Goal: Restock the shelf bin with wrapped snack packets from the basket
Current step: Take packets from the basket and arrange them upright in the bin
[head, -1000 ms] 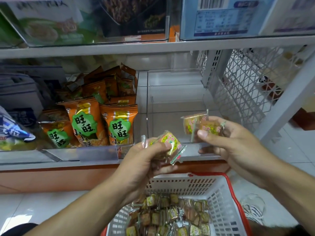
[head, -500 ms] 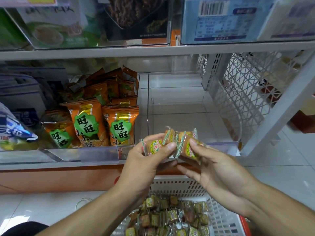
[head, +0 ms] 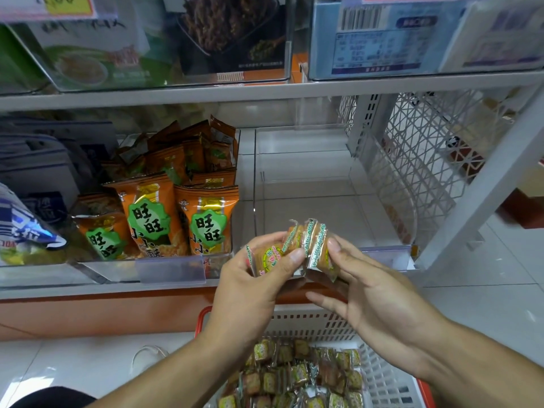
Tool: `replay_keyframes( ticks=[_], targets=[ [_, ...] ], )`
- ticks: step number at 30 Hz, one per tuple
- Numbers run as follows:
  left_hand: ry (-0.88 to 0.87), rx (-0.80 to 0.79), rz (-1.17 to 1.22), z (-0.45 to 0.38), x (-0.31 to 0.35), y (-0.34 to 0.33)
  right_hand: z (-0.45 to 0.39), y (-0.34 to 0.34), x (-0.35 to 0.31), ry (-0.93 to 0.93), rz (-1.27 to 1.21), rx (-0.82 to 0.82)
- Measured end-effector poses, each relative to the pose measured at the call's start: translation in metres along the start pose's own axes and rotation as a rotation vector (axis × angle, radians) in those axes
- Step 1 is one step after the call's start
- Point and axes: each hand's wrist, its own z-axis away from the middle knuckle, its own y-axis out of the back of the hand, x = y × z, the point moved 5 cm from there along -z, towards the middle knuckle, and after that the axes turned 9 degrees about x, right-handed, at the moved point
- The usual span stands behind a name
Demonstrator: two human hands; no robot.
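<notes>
Pinching wrapped packets [head: 297, 248] together, left hand [head: 253, 293] and right hand [head: 379, 298] hover just above the basket [head: 379, 378]. Clear shelf bin [head: 306, 184] sits beyond basket; orange bags [head: 182, 213] up-left of it.

Orange bags [head: 206, 219] bear green badges; the white lattice basket [head: 382, 381] has a red rim.

Packets [head: 297, 375] in basket [head: 379, 381] below shelf bin [head: 306, 184]
</notes>
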Motion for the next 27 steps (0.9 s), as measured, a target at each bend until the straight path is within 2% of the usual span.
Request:
replay_keyframes(
  ticks=[3, 6, 11, 13, 21, 23, 27],
  targets=[
    [-0.009, -0.014, -0.03, -0.002, 0.001, -0.001, -0.002, 0.0, -0.004, 0.027, 0.037, -0.011],
    [-0.073, 0.054, -0.115, -0.002, 0.001, 0.001, -0.004, 0.001, -0.003, 0.009, 0.0, -0.004],
    [-0.356, 0.181, -0.311, 0.001, 0.013, 0.001, -0.005, -0.001, 0.0, -0.097, -0.182, -0.053],
    [-0.397, 0.181, -0.35, 0.0, 0.018, -0.001, -0.006, -0.003, -0.005, -0.095, -0.222, -0.09],
    [-0.191, 0.114, -0.246, -0.02, 0.022, -0.013, -0.045, -0.015, -0.07, 0.162, -0.176, -0.066],
    [-0.116, 0.092, -0.248, -0.024, 0.019, -0.016, -0.065, -0.018, -0.081, 0.274, -0.02, 0.001],
    [-0.004, 0.067, -0.242, -0.032, 0.015, -0.019, -0.122, -0.021, -0.077, 0.462, 0.659, 0.181]
  ],
)
